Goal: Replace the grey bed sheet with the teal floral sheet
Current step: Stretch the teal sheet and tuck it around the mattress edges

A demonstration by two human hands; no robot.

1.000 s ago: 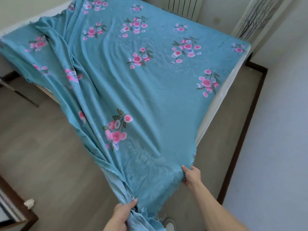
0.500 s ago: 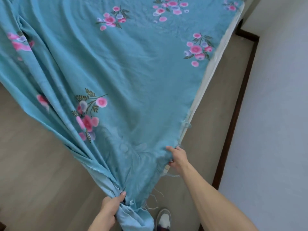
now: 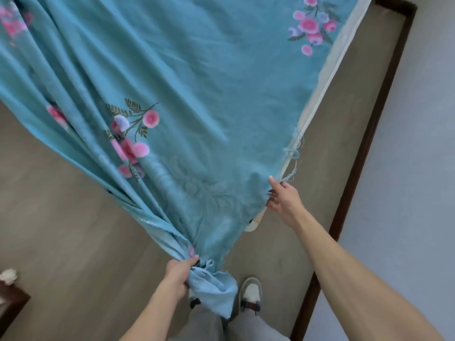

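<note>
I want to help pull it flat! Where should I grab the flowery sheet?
Grab the teal floral sheet along its frayed bottom edge, between the left hand and right hand, coming from the foot of the bed. That edge hangs loose off the mattress.

left hand (image 3: pixel 177 273) fisted round bunched cloth; right hand (image 3: pixel 283 199) pinching cloth edge, arm extended forward.

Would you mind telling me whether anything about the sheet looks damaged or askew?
The teal floral sheet has a frayed edge, with loose threads dangling above the right hand. It also lies askew, bunched into folds toward the left hand.
</note>
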